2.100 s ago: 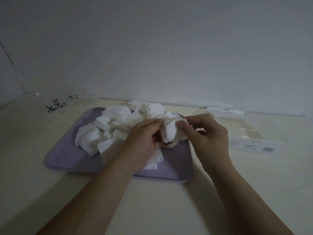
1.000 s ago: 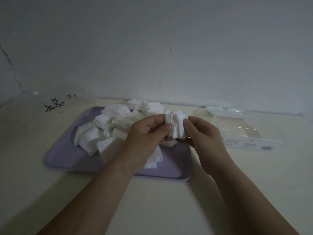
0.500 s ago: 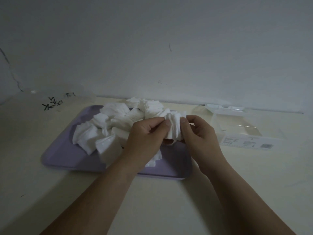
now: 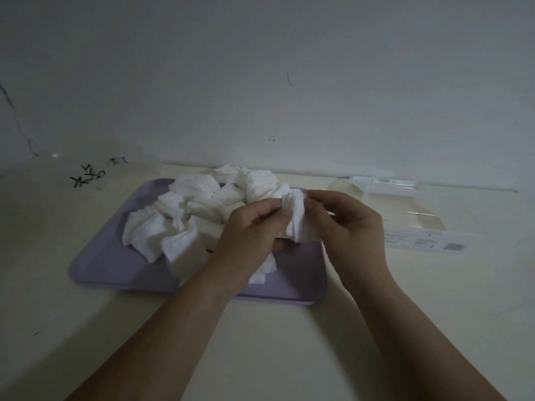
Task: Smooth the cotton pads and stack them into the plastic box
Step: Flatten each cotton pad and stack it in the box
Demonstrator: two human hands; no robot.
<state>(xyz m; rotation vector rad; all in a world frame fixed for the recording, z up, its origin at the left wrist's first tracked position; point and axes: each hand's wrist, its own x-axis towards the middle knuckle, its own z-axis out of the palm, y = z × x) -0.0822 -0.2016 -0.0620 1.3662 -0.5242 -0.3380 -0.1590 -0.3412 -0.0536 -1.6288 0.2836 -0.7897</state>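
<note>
A crumpled white cotton pad [image 4: 298,218] hangs above the right part of the purple tray [image 4: 110,256]. My left hand [image 4: 249,235] pinches its left edge with thumb and fingertips. My right hand [image 4: 350,230] pinches its right edge. Several more crumpled white pads [image 4: 197,209] lie heaped on the tray behind and to the left of my hands. The clear plastic box [image 4: 417,224] lies on the table right of the tray, with a printed label on its near side. I see no pads in it.
The tray and box rest on a cream table [image 4: 289,342] that meets a white wall [image 4: 260,82] at the back. Black scribbles [image 4: 86,175] mark the table at far left. A clear lid piece [image 4: 382,183] lies behind the box.
Both hands have kept hold of the same pad and worked its edges, with the pad staying bunched between them. My view has shifted slightly; the tray pile has not moved.
</note>
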